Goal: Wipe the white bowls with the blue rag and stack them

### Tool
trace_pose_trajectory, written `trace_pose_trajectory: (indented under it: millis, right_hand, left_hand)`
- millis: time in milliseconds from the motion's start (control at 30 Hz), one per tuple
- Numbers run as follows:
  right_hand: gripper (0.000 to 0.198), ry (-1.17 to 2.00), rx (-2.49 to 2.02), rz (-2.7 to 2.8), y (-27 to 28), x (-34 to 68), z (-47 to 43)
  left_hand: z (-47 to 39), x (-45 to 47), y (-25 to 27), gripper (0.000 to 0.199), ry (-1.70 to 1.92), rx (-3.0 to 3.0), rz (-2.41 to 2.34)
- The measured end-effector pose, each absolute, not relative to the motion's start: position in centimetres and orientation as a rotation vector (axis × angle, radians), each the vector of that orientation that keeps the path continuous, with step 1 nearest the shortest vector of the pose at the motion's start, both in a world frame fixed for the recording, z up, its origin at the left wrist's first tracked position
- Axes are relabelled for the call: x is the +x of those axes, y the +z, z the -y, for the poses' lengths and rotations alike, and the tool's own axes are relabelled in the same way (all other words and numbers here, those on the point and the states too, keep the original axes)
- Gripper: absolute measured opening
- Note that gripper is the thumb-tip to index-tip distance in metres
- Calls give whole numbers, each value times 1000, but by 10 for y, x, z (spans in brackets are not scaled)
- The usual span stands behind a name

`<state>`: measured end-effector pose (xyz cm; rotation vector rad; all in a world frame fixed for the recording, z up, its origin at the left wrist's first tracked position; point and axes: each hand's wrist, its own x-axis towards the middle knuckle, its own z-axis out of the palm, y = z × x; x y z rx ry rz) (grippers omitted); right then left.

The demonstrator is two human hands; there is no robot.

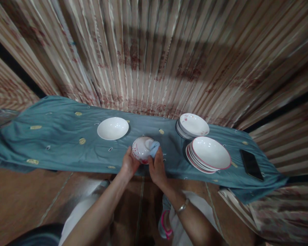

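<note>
One bowl (139, 151), left hand (130, 163) clamped at its eight o'clock: press the cloth (154, 149), pinched in the right hand (157, 167), evenly at three.

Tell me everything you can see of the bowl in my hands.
The small, rounded white bowl with red markings looks like glossy glazed ceramic. It is tipped so its patterned outside and foot ring show; its inside is hidden. The bare left hand holds its left edge; the bare right hand holds a bunched light-blue cloth against its right side. It appears held over the near side of the teal patterned tablecloth.
</note>
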<state>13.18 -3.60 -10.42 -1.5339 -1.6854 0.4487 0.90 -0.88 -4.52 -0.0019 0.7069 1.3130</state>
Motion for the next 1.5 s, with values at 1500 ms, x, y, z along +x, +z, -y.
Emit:
trace_pose_trajectory:
  millis: [1500]
  right_hand:
    - [44, -45, -1204, 2259, -45, 128, 42]
  left_hand:
    - [15, 18, -30, 52, 1324, 82, -770]
